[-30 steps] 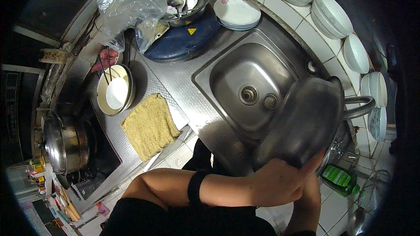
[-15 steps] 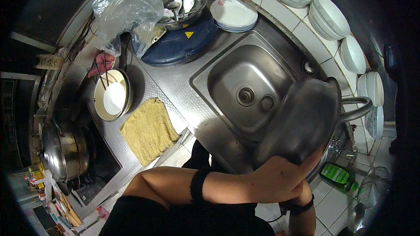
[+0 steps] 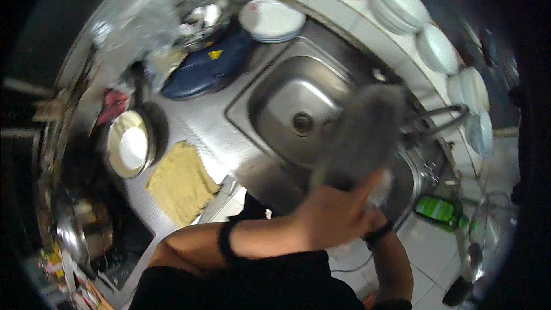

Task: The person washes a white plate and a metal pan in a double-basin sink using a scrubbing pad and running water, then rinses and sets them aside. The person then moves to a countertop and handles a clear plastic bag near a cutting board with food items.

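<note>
A dark wok (image 3: 363, 132) is tilted up on edge over the right side of the sink, blurred by motion. My left forearm reaches across from the left, and my left hand (image 3: 336, 215) is at the wok's near edge with one finger stretched out to the upper right. That hand is smeared, so its grip is unclear. Behind it, my right hand (image 3: 376, 221) is partly hidden at the wok's near end, closed around what looks like its handle. The steel sink basin (image 3: 275, 103) lies to the left of the wok, and a second basin (image 3: 408, 192) shows to its right.
A curved tap (image 3: 453, 116) stands right of the wok. Plates (image 3: 272, 17), a blue lid-like disc (image 3: 201, 72) and a steel bowl of spoons (image 3: 227, 6) sit behind. A yellow cloth (image 3: 182, 183), nested bowls (image 3: 131, 146) and a green bottle (image 3: 439, 212) lie around.
The wok and both my hands have moved left, and the wok looks narrower, turned more on edge. More of the right basin shows. The whole view has shifted slightly.
</note>
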### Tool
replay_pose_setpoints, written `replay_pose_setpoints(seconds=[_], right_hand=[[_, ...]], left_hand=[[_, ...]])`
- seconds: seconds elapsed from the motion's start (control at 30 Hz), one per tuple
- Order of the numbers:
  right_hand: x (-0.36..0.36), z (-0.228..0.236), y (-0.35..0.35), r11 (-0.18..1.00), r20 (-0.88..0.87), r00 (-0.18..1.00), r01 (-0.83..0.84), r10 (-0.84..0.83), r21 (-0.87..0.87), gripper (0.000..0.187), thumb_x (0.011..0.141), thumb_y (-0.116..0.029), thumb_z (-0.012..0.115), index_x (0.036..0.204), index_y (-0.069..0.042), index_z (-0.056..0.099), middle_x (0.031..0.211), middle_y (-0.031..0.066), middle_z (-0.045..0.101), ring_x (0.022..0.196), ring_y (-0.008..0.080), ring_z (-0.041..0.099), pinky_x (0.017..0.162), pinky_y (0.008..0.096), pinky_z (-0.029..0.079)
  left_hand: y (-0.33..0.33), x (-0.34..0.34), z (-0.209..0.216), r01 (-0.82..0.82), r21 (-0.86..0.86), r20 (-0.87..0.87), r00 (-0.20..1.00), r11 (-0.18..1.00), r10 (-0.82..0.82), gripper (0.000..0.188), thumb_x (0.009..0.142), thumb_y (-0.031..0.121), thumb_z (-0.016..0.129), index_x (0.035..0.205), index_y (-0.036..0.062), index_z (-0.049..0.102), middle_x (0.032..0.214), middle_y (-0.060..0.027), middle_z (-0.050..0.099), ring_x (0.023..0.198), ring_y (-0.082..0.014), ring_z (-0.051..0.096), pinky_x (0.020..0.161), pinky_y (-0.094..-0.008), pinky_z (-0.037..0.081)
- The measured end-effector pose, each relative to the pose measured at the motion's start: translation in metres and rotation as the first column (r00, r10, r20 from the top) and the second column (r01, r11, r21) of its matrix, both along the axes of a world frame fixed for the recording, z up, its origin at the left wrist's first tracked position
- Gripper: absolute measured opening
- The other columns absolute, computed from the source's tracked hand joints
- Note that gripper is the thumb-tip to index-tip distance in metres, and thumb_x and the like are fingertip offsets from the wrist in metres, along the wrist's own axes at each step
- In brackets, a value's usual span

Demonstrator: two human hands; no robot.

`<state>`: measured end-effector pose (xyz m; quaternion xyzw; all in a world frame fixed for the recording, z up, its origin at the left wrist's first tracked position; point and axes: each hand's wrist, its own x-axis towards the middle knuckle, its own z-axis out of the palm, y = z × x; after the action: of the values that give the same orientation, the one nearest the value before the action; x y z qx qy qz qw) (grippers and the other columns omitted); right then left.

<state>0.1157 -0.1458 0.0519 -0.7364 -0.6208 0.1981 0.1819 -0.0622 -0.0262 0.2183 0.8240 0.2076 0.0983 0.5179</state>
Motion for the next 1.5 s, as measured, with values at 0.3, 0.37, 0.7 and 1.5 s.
replay_pose_setpoints(seconds=[0.3,0.37,0.7,1.5], right_hand=[[0.048,-0.042,0.071,0.954,0.363,0.922,0.219,-0.135,-0.204,0.043,0.082,-0.011,0.049,0.125,-0.016,0.048,0.115,0.0107,0.055,0.103,0.0315,0.052,0.082,0.0406,0.047],[0.041,-0.052,0.080,0.958,0.391,0.916,0.188,-0.091,-0.218,0.045,0.084,-0.009,0.046,0.129,-0.015,0.044,0.116,0.0135,0.054,0.106,0.0322,0.051,0.083,0.0412,0.047],[-0.087,0.016,0.097,0.961,-0.661,0.738,-0.261,0.136,-0.093,0.068,0.085,-0.018,0.054,0.142,-0.008,0.018,0.127,0.0253,0.043,0.114,0.0356,0.047,0.095,0.0367,0.038],[-0.038,-0.045,0.058,0.967,0.231,0.965,-0.069,0.128,-0.247,0.037,0.080,-0.024,0.055,0.116,-0.016,0.054,0.106,0.0122,0.056,0.099,0.0343,0.055,0.085,0.0459,0.045]], left_hand=[[0.078,-0.027,-0.026,-0.219,-0.521,0.130,0.935,0.825,0.331,0.065,0.078,-0.009,0.047,0.139,0.0034,0.026,0.111,-0.0034,0.058,0.078,-0.0035,0.055,0.070,-0.0183,0.042],[0.090,-0.027,-0.037,-0.235,-0.492,0.195,0.908,0.838,0.370,0.063,0.077,-0.008,0.044,0.138,0.0011,0.029,0.122,-0.0065,0.053,0.105,-0.0120,0.052,0.090,-0.0234,0.039],[0.126,-0.046,-0.074,-0.222,-0.450,0.236,0.905,0.865,0.355,0.055,0.083,-0.001,0.044,0.137,0.0008,0.031,0.127,-0.0080,0.049,0.113,-0.0143,0.047,0.097,-0.0255,0.034],[0.160,-0.050,-0.092,-0.252,-0.337,0.088,0.951,0.907,0.297,0.043,0.091,0.006,0.046,0.132,0.0024,0.037,0.123,-0.0060,0.051,0.111,-0.0135,0.046,0.097,-0.0257,0.032]])
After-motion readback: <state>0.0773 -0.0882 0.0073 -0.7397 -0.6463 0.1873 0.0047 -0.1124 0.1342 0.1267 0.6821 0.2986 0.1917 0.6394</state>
